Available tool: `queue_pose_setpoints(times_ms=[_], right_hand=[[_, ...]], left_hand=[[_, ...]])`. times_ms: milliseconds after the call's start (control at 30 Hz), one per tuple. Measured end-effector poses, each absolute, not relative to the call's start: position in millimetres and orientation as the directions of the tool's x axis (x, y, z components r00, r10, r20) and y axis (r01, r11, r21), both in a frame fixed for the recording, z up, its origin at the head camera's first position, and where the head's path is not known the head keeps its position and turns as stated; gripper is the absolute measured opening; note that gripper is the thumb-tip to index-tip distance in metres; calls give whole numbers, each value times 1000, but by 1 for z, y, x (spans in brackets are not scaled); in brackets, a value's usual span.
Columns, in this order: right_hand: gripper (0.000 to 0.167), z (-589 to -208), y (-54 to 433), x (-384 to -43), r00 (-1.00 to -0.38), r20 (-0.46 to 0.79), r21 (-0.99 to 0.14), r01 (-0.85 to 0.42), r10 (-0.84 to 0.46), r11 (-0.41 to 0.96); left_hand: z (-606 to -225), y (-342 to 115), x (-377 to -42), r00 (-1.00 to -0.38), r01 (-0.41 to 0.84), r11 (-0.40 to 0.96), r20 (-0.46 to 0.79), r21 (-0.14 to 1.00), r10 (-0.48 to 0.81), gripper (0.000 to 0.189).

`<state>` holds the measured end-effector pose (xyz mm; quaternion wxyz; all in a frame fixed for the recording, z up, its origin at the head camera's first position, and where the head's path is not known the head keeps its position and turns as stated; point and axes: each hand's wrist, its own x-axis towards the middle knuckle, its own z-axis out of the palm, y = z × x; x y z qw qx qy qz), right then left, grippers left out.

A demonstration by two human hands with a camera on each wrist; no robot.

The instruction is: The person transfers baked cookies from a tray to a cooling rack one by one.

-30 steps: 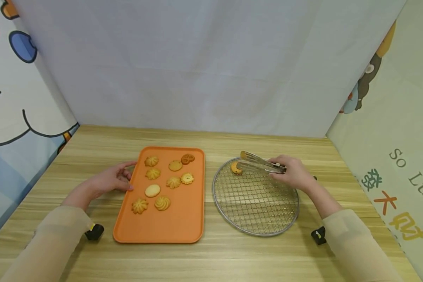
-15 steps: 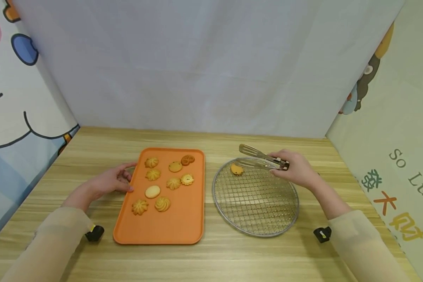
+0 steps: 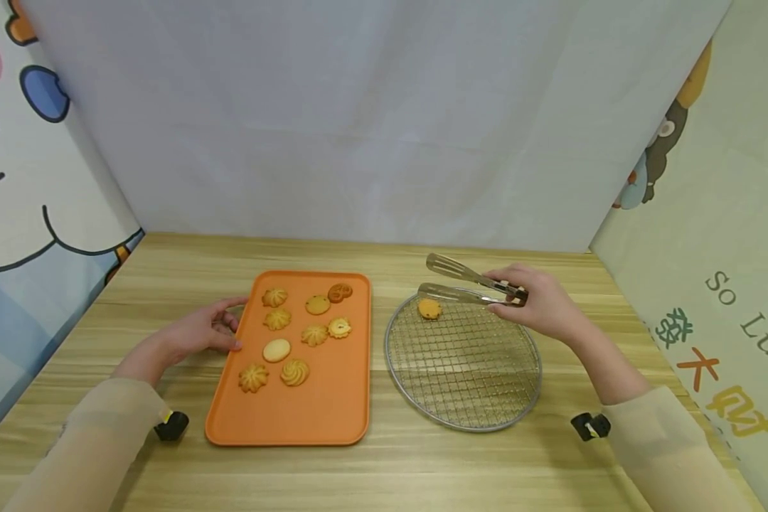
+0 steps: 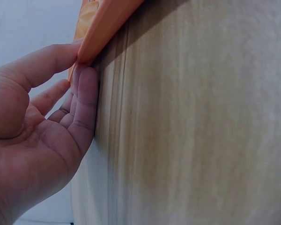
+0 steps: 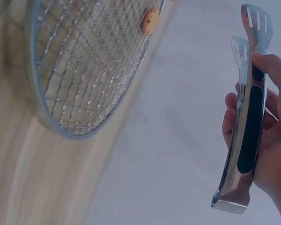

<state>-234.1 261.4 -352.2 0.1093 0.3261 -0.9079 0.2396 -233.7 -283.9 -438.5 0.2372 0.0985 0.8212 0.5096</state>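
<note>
My left hand (image 3: 201, 331) pinches the left rim of an orange tray (image 3: 320, 409), thumb on the edge and fingers against its side in the left wrist view. Several cookies lie on the tray, among them a plain oval one (image 3: 276, 350), a swirled one (image 3: 294, 372) and a pretzel-shaped one (image 3: 340, 292). In my right hand (image 3: 540, 302) are metal tongs (image 5: 248, 126) with slotted ends and dark grip inlays. The tong arms stand apart with nothing between them, over the far edge of a round wire rack (image 3: 467, 370). One round cookie (image 3: 429, 308) with dark specks lies on that rack.
Tray and rack sit side by side on a wood-grain table (image 3: 422, 469), a narrow gap between them. A pale cloth (image 3: 371, 121) hangs behind the table. Printed panels stand at the left and right sides.
The tongs have let go of the round cookie, which now lies flat on the rack. My right hand has risen away with the tongs spread; my left hand stays at the tray.
</note>
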Motion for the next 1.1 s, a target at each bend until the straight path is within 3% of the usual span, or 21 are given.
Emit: queue_pose_setpoints(times_ms=[467,867,1100], right_hand=[[46,-338,243,-220,-762,389,-389,-645,-517,658],[45,-340,216,-210,-688,464,-402,-725,-558,560],[45,-349,200,-205,-671,440,-439,-741,-597,509]], left_hand=[[-439,-283,-234,-873,-73,478,-288,875,394,92],[-442,-285,-236,-877,-75,489,-290,869,382,93],[-442,-284,-236,-878,-67,485,-283,872,387,93]])
